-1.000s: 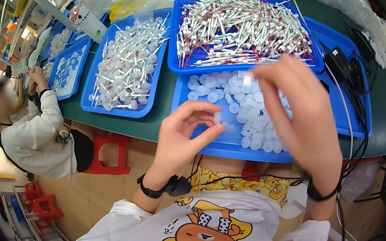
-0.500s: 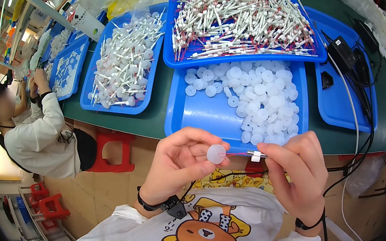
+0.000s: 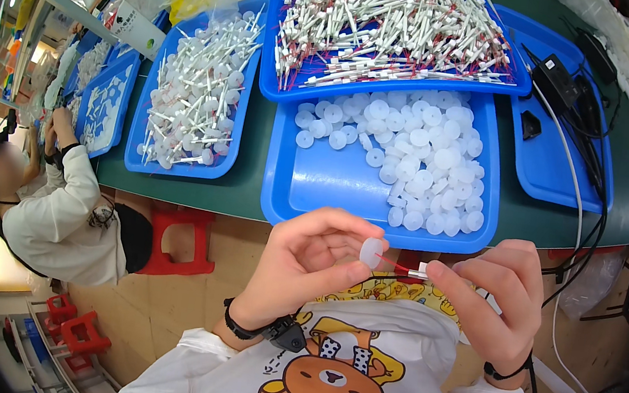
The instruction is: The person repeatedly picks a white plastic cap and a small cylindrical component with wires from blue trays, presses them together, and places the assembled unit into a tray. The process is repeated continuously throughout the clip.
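Observation:
My left hand [image 3: 306, 262] pinches a translucent white plastic disc [image 3: 372, 253] between thumb and fingers, in front of my chest. A thin red thread or wire [image 3: 394, 266] runs from the disc's middle towards my right hand [image 3: 495, 293]. That hand is closed on a slim white stick with a small white block [image 3: 420, 270] at its end; the fingers cover most of the stick. Just beyond both hands, a blue tray [image 3: 307, 195] holds many similar loose discs [image 3: 423, 143].
Behind it, a raised blue tray [image 3: 271, 73] is heaped with white sticks and red threads. At left, another blue tray [image 3: 184, 170] holds discs with sticks. Black cables and an adapter [image 3: 554, 83] lie at right. A person [image 3: 66, 205] works at far left beside a red stool [image 3: 186, 247].
The disc has turned more edge-on and moved slightly right with my left hand. My right hand has lowered and tilted, with the white block now lower beside its fingertips.

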`<state>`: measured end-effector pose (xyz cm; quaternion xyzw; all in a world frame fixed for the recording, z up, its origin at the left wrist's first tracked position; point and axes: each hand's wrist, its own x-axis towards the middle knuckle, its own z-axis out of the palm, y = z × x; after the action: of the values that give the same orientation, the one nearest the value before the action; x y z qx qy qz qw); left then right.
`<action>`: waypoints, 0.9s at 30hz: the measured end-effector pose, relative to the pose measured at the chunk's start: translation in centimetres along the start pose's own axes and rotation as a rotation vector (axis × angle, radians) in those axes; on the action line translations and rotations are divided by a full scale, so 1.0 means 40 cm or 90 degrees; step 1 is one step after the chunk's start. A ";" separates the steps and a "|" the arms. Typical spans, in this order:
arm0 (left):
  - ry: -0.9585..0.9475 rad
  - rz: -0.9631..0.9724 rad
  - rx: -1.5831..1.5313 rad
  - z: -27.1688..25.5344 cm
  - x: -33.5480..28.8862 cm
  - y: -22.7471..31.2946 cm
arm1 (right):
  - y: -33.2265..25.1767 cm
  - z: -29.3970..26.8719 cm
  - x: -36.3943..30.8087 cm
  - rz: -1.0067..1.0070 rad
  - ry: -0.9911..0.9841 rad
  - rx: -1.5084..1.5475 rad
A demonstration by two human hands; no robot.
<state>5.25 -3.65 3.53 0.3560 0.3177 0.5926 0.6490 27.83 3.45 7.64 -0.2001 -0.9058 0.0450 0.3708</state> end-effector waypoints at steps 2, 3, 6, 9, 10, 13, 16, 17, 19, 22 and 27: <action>-0.010 -0.004 0.003 0.003 0.002 0.002 | -0.005 -0.001 -0.006 -0.005 0.005 -0.016; -0.015 -0.005 0.004 0.003 0.002 0.003 | -0.006 -0.001 -0.007 -0.014 0.015 -0.024; -0.035 -0.037 0.008 -0.006 0.000 0.004 | -0.005 0.002 -0.014 -0.031 0.032 -0.040; -0.038 -0.047 0.001 -0.011 0.000 0.005 | -0.009 -0.003 -0.013 -0.028 0.022 -0.048; -0.036 -0.045 0.014 -0.009 0.001 0.004 | -0.008 -0.004 -0.014 -0.026 0.019 -0.045; -0.038 -0.023 0.057 -0.001 0.005 -0.006 | -0.006 -0.002 -0.014 -0.020 0.013 -0.030; -0.064 0.016 0.103 0.002 0.008 -0.017 | -0.003 0.008 -0.014 -0.026 -0.001 -0.026; -0.080 0.021 0.117 0.002 0.010 -0.017 | -0.002 0.012 -0.015 -0.030 -0.008 -0.027; -0.090 0.021 0.121 0.004 0.011 -0.020 | -0.008 0.017 -0.022 -0.006 -0.032 0.004; -0.067 0.009 0.106 0.010 0.004 -0.026 | -0.012 0.018 -0.020 0.006 -0.045 0.036; -0.017 0.085 0.293 0.023 -0.002 -0.021 | -0.007 0.032 -0.015 0.018 -0.038 0.110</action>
<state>6.47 -3.83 3.32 0.5226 0.4115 0.5412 0.5144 27.23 3.03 6.40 -0.1790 -0.9061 0.1344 0.3589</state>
